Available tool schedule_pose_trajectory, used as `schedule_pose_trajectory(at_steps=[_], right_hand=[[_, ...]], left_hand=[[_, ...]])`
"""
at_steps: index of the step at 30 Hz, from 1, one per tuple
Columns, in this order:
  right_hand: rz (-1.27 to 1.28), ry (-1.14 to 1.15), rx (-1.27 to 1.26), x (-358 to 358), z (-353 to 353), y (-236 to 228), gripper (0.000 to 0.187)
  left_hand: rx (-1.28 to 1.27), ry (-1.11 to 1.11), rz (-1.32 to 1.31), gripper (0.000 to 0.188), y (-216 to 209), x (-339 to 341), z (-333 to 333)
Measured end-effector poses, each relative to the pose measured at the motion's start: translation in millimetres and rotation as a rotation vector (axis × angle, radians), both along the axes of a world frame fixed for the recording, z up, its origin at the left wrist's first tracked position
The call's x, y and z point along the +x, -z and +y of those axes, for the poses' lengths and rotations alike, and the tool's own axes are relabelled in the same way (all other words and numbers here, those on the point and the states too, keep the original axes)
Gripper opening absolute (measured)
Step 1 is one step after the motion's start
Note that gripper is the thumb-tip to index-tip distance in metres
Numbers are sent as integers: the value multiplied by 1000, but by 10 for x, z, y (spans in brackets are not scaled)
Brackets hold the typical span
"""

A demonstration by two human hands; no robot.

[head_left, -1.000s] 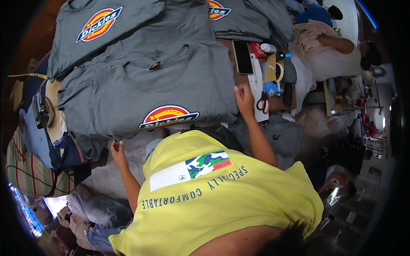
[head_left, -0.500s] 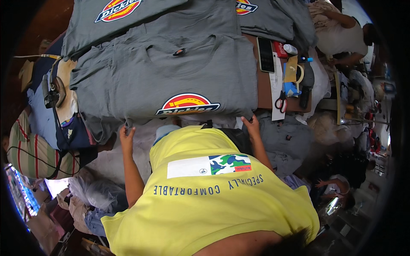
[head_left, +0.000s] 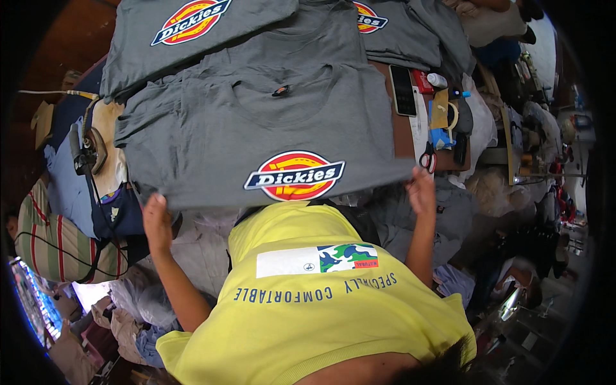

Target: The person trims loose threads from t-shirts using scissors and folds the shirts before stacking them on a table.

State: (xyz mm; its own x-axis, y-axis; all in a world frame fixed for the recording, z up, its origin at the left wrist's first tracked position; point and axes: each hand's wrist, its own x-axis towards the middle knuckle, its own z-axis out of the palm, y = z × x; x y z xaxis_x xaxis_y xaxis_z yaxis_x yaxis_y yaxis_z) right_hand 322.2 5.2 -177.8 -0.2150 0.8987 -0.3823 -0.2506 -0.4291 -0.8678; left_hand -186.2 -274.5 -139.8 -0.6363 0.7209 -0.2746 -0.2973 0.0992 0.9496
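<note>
A grey T-shirt lies across the table in front of me, its neckline on the far side and a red, yellow and navy logo near the edge closest to me. My left hand pinches this near edge at its left end. At the right end, my right hand grips the same edge between thumb and fingers. Between the two hands the fabric is stretched taut, slightly raised, and its front edge hangs over my yellow shirt. Whatever fingers lie under the cloth are hidden.
More grey T-shirts are piled behind. An iron with a cord stands at the left. To the right lie a phone, scissors, a tape roll and a small white bottle. Another person is at the far right.
Both hands have moved outward, the left one also nearer to me. The T-shirt's near edge has been pulled wide and toward me, so the whole logo now shows.
</note>
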Motion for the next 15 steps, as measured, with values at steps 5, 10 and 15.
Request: schedule_pose_trajectory(at_steps=[5,10,15], right_hand=[[220,-43,433,-391,529,-1164,32],[2,-116,586,-11,829,-1704,41],[93,89,686,-482,1124,-2018,26]], left_hand=[[273,-81,205,13,-922,-284,635],[292,9,393,18,-1370,-751,526],[359,-28,399,16,-1649,-867,992]])
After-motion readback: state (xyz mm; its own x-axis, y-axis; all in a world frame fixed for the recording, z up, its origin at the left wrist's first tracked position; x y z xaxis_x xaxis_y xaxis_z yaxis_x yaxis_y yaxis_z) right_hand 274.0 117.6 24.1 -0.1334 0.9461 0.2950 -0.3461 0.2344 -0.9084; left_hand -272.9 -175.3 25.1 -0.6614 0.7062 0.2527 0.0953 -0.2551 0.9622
